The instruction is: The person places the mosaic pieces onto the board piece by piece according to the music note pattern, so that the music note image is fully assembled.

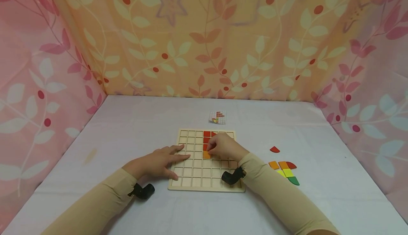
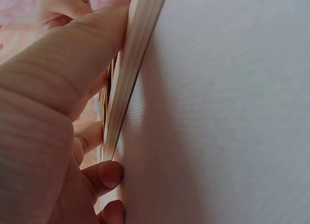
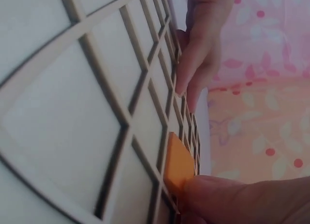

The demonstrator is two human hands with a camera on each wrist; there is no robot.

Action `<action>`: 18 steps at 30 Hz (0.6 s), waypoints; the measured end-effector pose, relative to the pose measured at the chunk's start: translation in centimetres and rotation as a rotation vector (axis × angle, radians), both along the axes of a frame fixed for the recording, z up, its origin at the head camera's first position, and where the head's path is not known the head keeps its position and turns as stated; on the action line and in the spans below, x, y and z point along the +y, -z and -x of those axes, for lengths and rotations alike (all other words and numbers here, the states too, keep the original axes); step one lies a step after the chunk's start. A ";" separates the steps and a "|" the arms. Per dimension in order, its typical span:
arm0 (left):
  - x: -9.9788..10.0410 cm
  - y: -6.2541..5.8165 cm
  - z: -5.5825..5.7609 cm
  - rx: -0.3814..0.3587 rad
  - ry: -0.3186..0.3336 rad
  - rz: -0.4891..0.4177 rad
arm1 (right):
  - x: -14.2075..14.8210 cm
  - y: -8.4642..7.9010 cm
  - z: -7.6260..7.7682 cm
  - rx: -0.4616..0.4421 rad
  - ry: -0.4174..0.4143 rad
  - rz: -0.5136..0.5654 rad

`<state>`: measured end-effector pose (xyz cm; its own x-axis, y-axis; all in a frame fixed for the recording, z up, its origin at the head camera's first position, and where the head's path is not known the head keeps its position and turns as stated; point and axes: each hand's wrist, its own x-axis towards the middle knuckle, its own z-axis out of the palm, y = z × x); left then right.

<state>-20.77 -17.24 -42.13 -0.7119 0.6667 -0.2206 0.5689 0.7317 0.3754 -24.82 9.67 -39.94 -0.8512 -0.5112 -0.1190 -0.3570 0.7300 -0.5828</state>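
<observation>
A pale wooden grid board (image 1: 197, 173) lies on the white table. My right hand (image 1: 224, 146) pinches an orange tile (image 3: 178, 161) over a cell just below a column of red tiles (image 1: 206, 140). In the right wrist view the thumb (image 3: 227, 197) is against this tile, which stands slightly tilted above the grid ribs. My left hand (image 1: 156, 162) rests with spread fingers on the left edge of the board. The left wrist view shows its thumb (image 2: 72, 54) on the board's edge, with two fingertips down beside the board. Part of the red tiles is hidden behind the right hand.
To the right of the board lie a red quarter-round tile (image 1: 275, 149) and a cluster of orange, red, yellow tiles (image 1: 288, 172) and a green tile (image 1: 293, 181). A small printed pattern card (image 1: 217, 117) lies behind the board. Patterned cloth walls (image 1: 204, 51) enclose the table.
</observation>
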 end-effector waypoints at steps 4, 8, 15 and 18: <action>-0.1 0.1 0.1 0.005 0.005 -0.001 | 0.0 0.2 -0.1 0.019 -0.010 0.002; -0.1 0.2 0.1 0.010 0.007 -0.003 | -0.1 0.1 -0.2 0.029 -0.021 -0.004; -0.1 0.0 0.0 0.014 0.010 -0.003 | 0.7 0.0 0.0 0.031 -0.055 -0.019; -0.1 0.0 -0.1 0.009 0.009 -0.012 | 1.6 -0.2 0.3 0.017 -0.039 -0.007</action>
<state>-20.72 -17.35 -42.11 -0.7076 0.6760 -0.2060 0.5791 0.7217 0.3791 -25.07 11.24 -39.69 -0.8328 -0.5428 -0.1087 -0.3946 0.7198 -0.5712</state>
